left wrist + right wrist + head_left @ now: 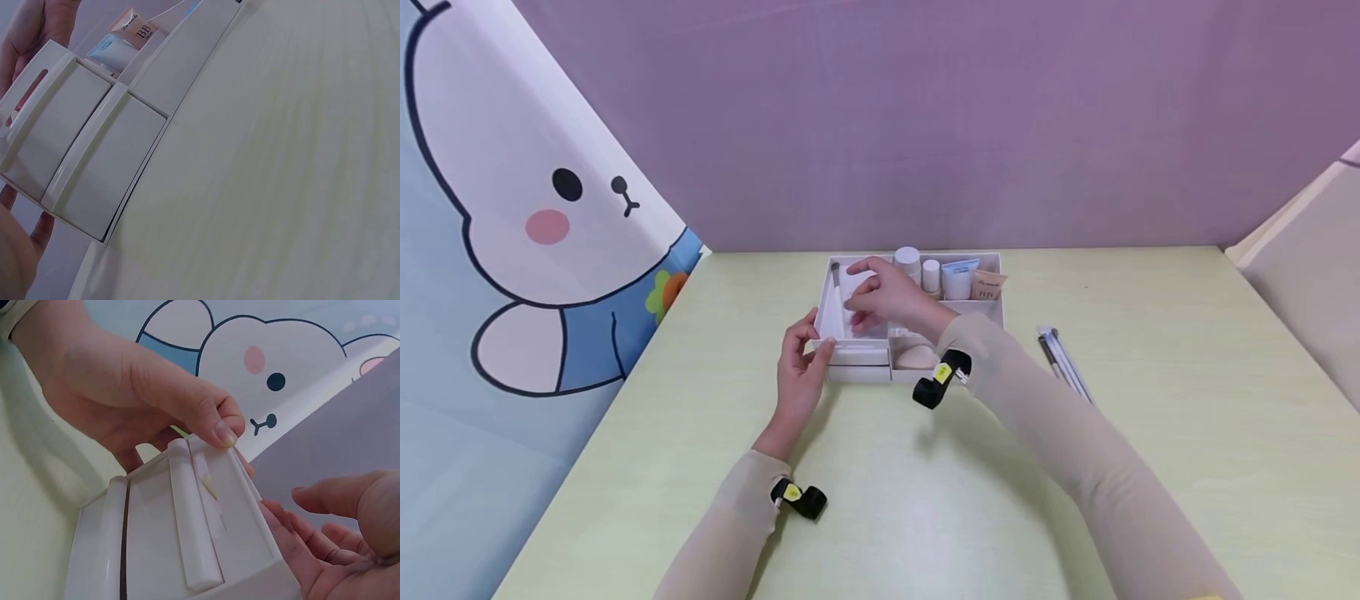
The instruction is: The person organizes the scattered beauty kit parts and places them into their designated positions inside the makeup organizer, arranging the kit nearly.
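A white makeup organizer (859, 375) with two drawers (115, 165) stands at the back of the table. My left hand (801, 371) grips its front left corner, thumb on the upper edge and fingers along the side. Over the top left compartment hovers my right hand (891, 296), thumb and fingers apart with nothing between them. A makeup brush (837, 292) lies lengthwise along that compartment's left side. Beyond the right hand, white-capped containers (907, 260), a pale blue tube (957, 282) and a beige BB tube (988, 285) stand in the rear right compartment.
Several makeup brushes (1067, 367) lie on the table to the right of the organizer. A pale rounded item (917, 357) sits in the front right compartment. A purple backdrop (970, 125) rises behind the table, and a cartoon-printed cloth (572, 333) hangs at left.
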Tool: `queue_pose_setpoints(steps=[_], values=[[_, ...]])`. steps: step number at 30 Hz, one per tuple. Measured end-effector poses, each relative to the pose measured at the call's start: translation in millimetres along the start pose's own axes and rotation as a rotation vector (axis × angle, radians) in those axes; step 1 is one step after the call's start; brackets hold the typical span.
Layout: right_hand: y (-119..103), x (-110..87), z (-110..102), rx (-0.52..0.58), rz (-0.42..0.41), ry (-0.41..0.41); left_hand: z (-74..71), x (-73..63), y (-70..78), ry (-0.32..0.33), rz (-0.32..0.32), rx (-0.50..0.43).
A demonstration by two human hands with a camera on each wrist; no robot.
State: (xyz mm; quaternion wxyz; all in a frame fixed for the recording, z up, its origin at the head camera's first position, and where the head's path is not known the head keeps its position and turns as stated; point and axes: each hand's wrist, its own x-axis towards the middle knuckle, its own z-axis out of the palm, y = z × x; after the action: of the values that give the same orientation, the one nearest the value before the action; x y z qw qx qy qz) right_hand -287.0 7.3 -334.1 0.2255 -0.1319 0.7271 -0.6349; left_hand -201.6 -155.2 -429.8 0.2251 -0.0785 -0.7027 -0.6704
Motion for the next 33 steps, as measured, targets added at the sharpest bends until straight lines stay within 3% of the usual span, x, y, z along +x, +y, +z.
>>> queue_pose_setpoints(steps=[18,33], values=[[1.0,-42.4,-24.0,0.092,-0.189,-0.048,-0.1,-0.4,0.3,-0.001,-0.001,0.001],[17.1,-75.0,-63.6,0.043,-0.202,-0.045,-0.5,-1.1,0.2,0.002,-0.011,-0.006]])
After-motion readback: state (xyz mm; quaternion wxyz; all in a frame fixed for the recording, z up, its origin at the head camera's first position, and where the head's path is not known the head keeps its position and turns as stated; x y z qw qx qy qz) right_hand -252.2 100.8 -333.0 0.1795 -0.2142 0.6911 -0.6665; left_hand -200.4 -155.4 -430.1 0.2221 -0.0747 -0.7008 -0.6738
